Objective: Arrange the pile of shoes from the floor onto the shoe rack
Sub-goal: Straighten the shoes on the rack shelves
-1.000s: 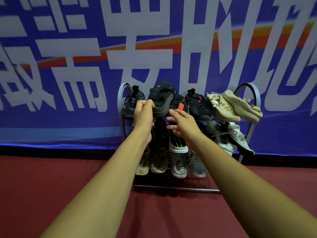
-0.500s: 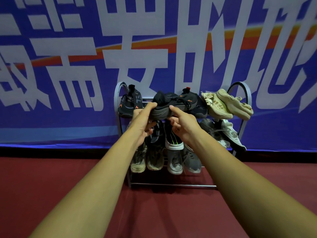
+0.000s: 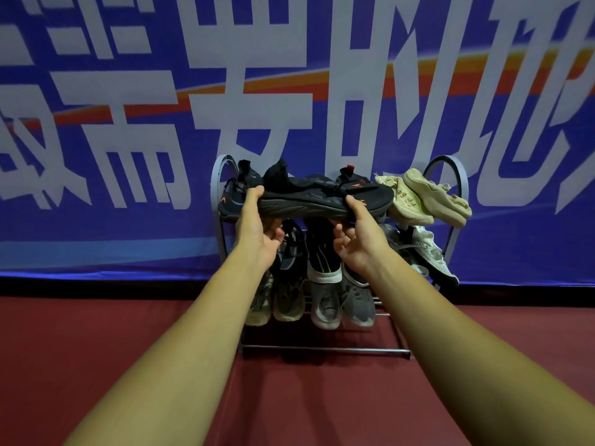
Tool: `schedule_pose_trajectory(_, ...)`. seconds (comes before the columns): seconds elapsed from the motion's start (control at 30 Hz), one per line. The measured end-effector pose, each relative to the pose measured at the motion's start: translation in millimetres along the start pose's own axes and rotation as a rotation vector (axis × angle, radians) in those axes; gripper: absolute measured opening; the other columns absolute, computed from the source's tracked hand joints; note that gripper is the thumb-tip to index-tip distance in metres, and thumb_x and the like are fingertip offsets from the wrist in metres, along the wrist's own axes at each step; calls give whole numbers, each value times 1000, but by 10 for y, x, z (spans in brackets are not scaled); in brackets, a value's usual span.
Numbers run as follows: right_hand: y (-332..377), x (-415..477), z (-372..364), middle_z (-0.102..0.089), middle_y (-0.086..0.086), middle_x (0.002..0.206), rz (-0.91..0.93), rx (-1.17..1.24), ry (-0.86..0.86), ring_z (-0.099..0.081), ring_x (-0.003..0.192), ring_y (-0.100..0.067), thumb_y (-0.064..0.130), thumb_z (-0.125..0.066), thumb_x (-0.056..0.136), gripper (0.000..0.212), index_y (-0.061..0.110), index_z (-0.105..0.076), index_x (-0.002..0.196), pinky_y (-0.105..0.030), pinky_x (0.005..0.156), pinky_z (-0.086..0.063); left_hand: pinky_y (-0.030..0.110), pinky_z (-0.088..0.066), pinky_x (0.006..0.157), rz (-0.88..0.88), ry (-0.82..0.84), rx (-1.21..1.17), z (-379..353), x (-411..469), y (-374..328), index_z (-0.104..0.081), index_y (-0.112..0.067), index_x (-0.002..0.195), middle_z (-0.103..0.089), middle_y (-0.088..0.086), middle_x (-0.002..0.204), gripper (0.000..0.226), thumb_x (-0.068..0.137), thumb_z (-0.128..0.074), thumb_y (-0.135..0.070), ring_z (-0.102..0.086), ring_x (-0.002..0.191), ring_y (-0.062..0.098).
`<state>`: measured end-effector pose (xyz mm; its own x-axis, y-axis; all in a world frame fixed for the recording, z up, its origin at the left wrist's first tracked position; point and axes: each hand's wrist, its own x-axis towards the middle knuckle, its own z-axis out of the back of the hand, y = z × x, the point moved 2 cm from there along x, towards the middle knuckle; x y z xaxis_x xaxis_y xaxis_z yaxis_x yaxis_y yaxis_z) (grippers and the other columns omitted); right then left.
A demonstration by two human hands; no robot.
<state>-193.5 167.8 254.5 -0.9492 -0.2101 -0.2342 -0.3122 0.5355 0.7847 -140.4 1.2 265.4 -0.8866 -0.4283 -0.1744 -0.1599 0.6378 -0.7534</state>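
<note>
Black, with small orange logos too blurred to read, the sneaker (image 3: 325,201) lies sideways at the shoe rack's (image 3: 222,175) top tier, pinched by left hand (image 3: 257,233) at the heel and right hand (image 3: 360,239) near the toe. Cream shoes (image 3: 421,197) sit beside it; a blue banner (image 3: 128,123) with large white characters hangs behind.

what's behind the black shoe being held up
Behind the black shoe sit two more dark shoes on the rack's top shelf, only partly showing. The shelf bars there are covered.
</note>
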Motion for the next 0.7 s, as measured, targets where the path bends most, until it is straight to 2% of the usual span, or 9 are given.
schedule_pose_trajectory(0.07, -12, -20, -17, -67, 1, 85, -3, 9, 11, -53, 51, -6, 40, -77, 86, 22, 22, -67, 94, -16, 44, -31, 24, -43, 56, -7, -3, 22, -39, -18, 11, -64, -20, 119, -73, 0, 102, 56, 73, -81, -45, -63, 74, 11)
schedule_pose_trajectory(0.13, -30, -43, -31, -69, 0, 83, -3, 13, 8, -53, 50, -6, 42, -75, 86, 25, 21, -68, 97, -16, 42, -32, 26, -42, 57, -5, 1, 115, -91, -34, 69, -52, -24, 134, -70, 2, 111, 70, 73, -83, -38, -63, 81, 12)
schedule_pose_trajectory(0.2, -60, -62, -36, -72, -1, 85, -8, 0, 4, -52, 51, -6, 42, -75, 86, 27, 20, -68, 100, -15, 40, -33, 26, -41, 56, 29, 22, 153, -138, -53, 165, -40, -31, 136, -70, 3, 108, 73, 77, -82, -31, -63, 86, 14)
schedule_pose_trajectory(0.27, -96, -68, -26, -73, 0, 79, -6, -34, 16, -52, 52, -6, 37, -75, 87, 22, 20, -67, 96, -14, 40, -31, 27, -41, 57, 74, 36, 104, -169, -63, 235, -34, -35, 130, -71, 8, 110, 69, 79, -81, -29, -66, 93, 17)
schedule_pose_trajectory(0.33, -124, -70, -1, -73, 0, 75, -4, -66, 29, -52, 52, -7, 35, -75, 86, 21, 19, -67, 97, -15, 42, -30, 27, -41, 58, 72, 22, 69, -183, -46, 248, -35, -34, 127, -70, 9, 115, 66, 79, -81, -27, -68, 96, 16)
schedule_pose_trajectory(0.43, -147, -74, 38, -76, -3, 89, 8, -109, 62, -53, 54, -8, 44, -74, 85, 34, 19, -69, 108, -17, 45, -34, 25, -38, 56, 17, -15, 55, -200, 13, 238, -37, -36, 123, -68, 7, 121, 60, 82, -78, -22, -68, 91, 15)
schedule_pose_trajectory(0.53, -121, -48, 108, -74, -1, 82, 44, -87, -2, -51, 50, -8, 53, -70, 85, 44, 18, -69, 112, -18, 42, -33, 22, -31, 47, -22, -46, 9, -222, 53, 220, -48, -28, 112, -69, 8, 120, 42, 82, -76, -21, -68, 81, 15)
schedule_pose_trajectory(0.63, -33, -3, 184, -70, -2, 81, 93, -18, -71, -47, 47, -8, 45, -70, 86, 35, 16, -67, 105, -18, 40, -28, 18, -31, 39, -40, -85, 0, -204, 76, 190, -58, -16, 123, -72, 9, 116, 48, 81, -79, -26, -67, 73, 12)
schedule_pose_trajectory(0.7, 20, 12, 235, -69, -4, 82, 115, -49, -48, -46, 48, -8, 38, -69, 88, 24, 17, -65, 99, -19, 44, -27, 20, -34, 43, -42, -88, 49, -194, 100, 193, -60, -18, 115, -72, 6, 115, 41, 82, -80, -31, -66, 81, 12)
